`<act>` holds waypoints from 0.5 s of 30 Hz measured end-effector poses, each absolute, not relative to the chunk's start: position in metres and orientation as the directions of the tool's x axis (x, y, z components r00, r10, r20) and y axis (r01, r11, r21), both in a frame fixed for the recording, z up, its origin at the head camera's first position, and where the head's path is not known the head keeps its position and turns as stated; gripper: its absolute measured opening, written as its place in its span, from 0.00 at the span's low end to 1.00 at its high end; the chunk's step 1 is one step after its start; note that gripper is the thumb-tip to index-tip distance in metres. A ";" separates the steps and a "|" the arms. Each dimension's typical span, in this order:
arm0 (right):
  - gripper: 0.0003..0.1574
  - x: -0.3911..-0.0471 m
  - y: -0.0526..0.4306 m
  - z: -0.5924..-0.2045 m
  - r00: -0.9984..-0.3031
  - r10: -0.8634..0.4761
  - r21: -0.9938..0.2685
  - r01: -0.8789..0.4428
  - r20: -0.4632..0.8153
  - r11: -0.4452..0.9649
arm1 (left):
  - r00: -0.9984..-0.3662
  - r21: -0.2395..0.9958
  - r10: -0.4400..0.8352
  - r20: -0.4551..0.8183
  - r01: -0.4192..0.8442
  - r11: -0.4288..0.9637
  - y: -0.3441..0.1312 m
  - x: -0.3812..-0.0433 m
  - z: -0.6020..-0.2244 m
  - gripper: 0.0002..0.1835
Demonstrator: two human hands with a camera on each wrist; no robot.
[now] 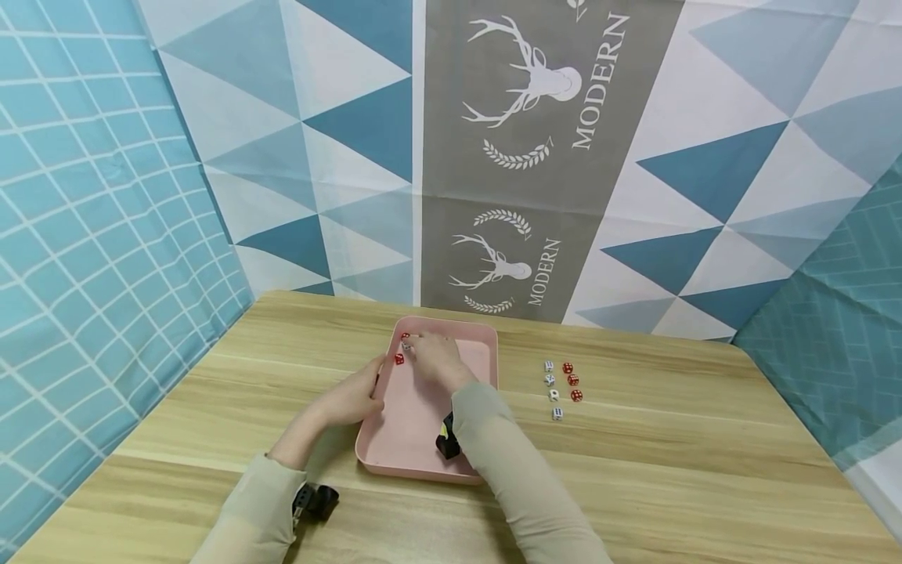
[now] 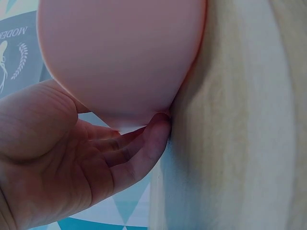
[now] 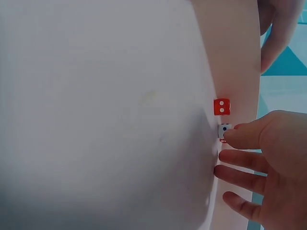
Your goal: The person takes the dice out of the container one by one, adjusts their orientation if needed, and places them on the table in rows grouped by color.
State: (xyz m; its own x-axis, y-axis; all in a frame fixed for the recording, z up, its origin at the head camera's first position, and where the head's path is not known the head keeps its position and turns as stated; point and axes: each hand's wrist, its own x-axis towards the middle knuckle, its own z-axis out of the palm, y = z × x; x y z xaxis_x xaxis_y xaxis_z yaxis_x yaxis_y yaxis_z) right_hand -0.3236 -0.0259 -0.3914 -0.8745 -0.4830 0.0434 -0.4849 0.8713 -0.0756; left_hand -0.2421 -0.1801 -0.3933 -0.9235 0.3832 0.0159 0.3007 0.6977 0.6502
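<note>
A shallow pink tray lies on the wooden table. My left hand grips its left side wall, with the fingers curled against the outside in the left wrist view. Inside the tray, my right hand is at the far left corner. Its thumb and forefinger pinch a white die, partly covered by the thumb; the other fingers are spread apart. Close beside it, a red die sits against the tray wall with two white dots facing the camera. Another red die is in the corner, mostly hidden in the right wrist view.
To the right of the tray, a column of several white dice stands beside a column of 3 red dice. A patterned cloth hangs behind the table's far edge. Black wrist cameras are strapped at both sleeves.
</note>
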 end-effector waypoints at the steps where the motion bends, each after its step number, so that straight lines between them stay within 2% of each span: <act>1: 0.22 -0.323 -0.026 -0.392 -0.877 -0.480 -0.069 -0.481 0.038 0.874 | -0.924 0.651 0.383 0.016 0.300 0.697 -0.180 -0.242 -0.393 0.40; 7: 0.18 -0.324 -0.025 -0.392 -0.875 -0.480 -0.074 -0.484 0.069 0.872 | -0.923 0.660 0.383 0.018 0.299 0.689 -0.180 -0.243 -0.394 0.40; 15: 0.03 -0.325 -0.023 -0.387 -0.878 -0.465 -0.165 -0.478 0.115 0.862 | -0.926 0.658 0.378 0.017 0.295 0.693 -0.181 -0.243 -0.394 0.40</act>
